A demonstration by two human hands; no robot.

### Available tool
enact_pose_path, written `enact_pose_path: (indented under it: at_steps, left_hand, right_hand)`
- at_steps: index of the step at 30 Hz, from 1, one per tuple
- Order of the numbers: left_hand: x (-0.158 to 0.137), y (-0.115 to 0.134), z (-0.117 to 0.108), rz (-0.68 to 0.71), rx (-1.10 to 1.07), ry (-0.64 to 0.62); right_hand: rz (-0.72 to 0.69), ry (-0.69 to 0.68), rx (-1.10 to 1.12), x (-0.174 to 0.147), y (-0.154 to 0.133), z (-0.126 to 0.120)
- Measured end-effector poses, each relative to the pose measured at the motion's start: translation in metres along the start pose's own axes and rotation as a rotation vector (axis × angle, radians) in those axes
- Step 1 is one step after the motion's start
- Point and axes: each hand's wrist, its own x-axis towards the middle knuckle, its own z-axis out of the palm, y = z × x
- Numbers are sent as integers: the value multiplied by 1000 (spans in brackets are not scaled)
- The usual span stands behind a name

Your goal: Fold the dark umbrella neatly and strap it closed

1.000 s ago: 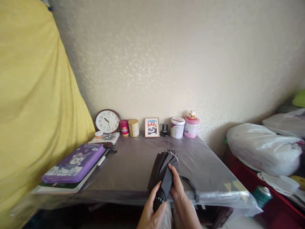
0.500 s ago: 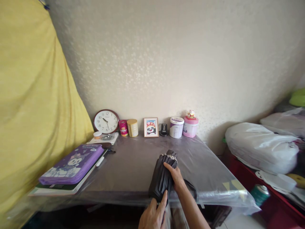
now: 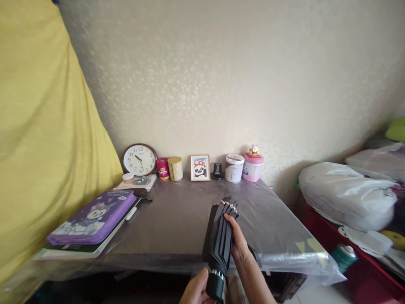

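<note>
A folded black umbrella (image 3: 218, 242) is held over the front edge of the table, its handle end (image 3: 215, 286) toward me and pale tips showing at its far end. My right hand (image 3: 238, 240) is closed around the right side of the folded canopy, thumb on top. At the handle, my left hand (image 3: 196, 288) grips from the left, its thumb by the canopy's lower end and its other fingers partly hidden below. Dark fabric (image 3: 255, 256) shows behind my right wrist, mostly covered.
A plastic sheet covers the table (image 3: 177, 219). Along the wall stand a clock (image 3: 139, 159), tins, a picture frame (image 3: 200, 168) and tubs. A purple case (image 3: 91, 219) lies on books at left. White bags (image 3: 346, 196) fill the right side, beside a yellow curtain (image 3: 41, 126) opposite.
My left hand has slid off the lower canopy, down and left, so the handle now shows. The umbrella has turned slightly and shifted a little right with my right hand.
</note>
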Motion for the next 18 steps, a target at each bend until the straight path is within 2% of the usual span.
enact_pose_path:
  at_steps: [2,4,5,8,12,15,18]
  left_hand:
    - [-2,8,9,-111,-113,-198]
    - [-3,13,17,-156,-189,-370]
    - [-3,14,21,-145,-232,-409]
    - [0,11,28,-99,-329,-407]
    - [1,13,33,-125,-356,-425]
    - [-1,18,36,-99,-313,-446]
    - [-1,16,35,-62,-166,-371]
  right_hand:
    - [7,-16,-6,-3,2,2]
    - [16,-19,-16,-6,6,3]
    - [12,-14,-26,-8,7,2]
    - [-19,3,-73,-15,13,-2]
    - [17,-10,-79,-18,15,-4]
    - [44,-33,-45,-15,13,-2]
    - [0,-41,-78,-13,10,0]
